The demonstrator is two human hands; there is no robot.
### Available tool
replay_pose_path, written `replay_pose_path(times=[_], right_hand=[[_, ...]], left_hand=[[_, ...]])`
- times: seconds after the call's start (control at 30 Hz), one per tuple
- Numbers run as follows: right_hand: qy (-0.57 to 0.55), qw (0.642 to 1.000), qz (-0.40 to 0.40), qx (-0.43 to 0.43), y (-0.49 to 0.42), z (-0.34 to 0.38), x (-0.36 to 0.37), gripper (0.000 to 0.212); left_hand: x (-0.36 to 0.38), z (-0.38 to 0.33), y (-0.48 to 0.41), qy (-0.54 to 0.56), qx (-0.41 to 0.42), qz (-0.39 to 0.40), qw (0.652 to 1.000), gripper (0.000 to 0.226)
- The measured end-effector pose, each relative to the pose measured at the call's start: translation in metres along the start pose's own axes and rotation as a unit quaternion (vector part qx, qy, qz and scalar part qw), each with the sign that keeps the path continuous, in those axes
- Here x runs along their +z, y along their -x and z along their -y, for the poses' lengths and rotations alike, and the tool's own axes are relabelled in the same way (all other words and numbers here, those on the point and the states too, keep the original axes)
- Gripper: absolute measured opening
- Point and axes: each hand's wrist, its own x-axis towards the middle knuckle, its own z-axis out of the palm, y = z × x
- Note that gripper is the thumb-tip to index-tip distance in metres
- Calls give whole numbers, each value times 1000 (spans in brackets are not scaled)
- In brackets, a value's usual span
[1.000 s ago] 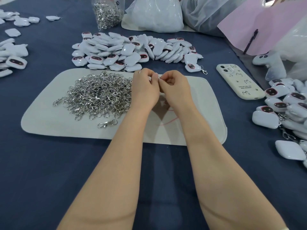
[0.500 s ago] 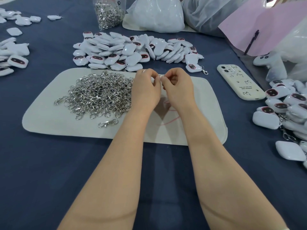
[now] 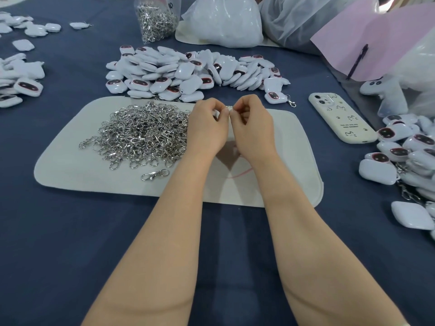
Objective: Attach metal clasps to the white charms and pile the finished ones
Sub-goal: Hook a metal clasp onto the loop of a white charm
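Your left grip (image 3: 207, 128) and right grip (image 3: 254, 128) are pinching one small clasp (image 3: 230, 108) between them | finished pile (image 3: 397, 151) is lying right, nearer your right grip.

Bare slender forearms (image 3: 169, 231) end in left grip (image 3: 207, 128) and right grip (image 3: 253, 130)

Pinched between fingertips of left hand (image 3: 207, 129) and right hand (image 3: 253, 128), mostly hidden: tiny metal piece (image 3: 230, 108), too small to identify. Cropped at right: pile of clasped charms (image 3: 400, 158); at top: bag of clasps (image 3: 156, 18).
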Motion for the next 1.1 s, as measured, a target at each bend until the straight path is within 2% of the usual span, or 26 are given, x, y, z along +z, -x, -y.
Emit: replay_pose_path(times=[0.1,0.27,0.37,0.53,0.7,0.93,1.1], right_hand=[[3,1000,-19,8,0,0,-2,12],[21,999,-35,33,-1,-2,-5,7],[36,998,-25,38,-1,-1,-4,11],[55,998,-19,37,-1,0,-5,10],[62,997,-18,41,-1,-2,-5,11],[71,997,-30,16,0,-2,-2,10],[78,996,-39,23,0,-3,-3,10]], left_hand=[[-2,-3,2,40,-14,29,999,3],[-5,-8,5,153,-46,43,986,31],[-6,-9,5,187,-79,67,977,29],[-8,-6,4,182,-77,89,976,26],[-12,-4,2,233,-80,98,964,18],[-9,-1,2,160,-47,82,982,20],[-10,-5,3,211,-62,77,972,21]])
